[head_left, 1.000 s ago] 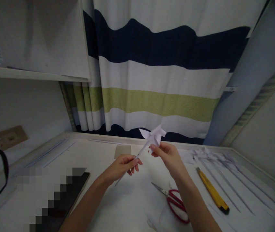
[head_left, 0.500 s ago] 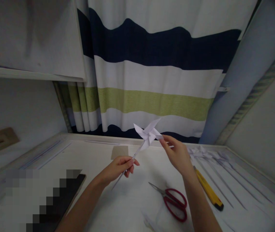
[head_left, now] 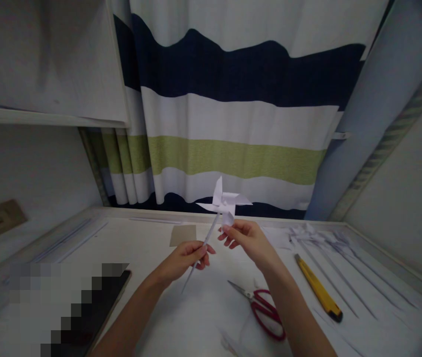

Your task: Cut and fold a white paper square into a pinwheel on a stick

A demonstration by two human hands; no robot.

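Observation:
A white paper pinwheel (head_left: 225, 202) stands tilted above the table on a thin white paper stick (head_left: 212, 229). My left hand (head_left: 186, 259) is closed round the stick partway down, and the stick's lower end pokes out below the fingers. At the pinwheel's lowest blade is my right hand (head_left: 246, 238), its thumb and finger closed on the blade's tip, the other fingers loosely curled. Below my right hand lie red-handled scissors (head_left: 266, 310), partly covered by my right forearm. A yellow utility knife (head_left: 318, 287) rests to the right of that forearm.
Several white pinwheels with sticks (head_left: 330, 248) lie at the right of the table (head_left: 181, 322). A beige square card (head_left: 183, 235) lies behind my left hand. A dark flat object (head_left: 110, 302), partly pixelated, is at left. A striped curtain (head_left: 233, 158) hangs behind.
The pinwheel's blades have turned clockwise. My right hand has moved left and down, from the right-hand blade to the lowest one. My left hand keeps its hold, with the stick slightly more upright.

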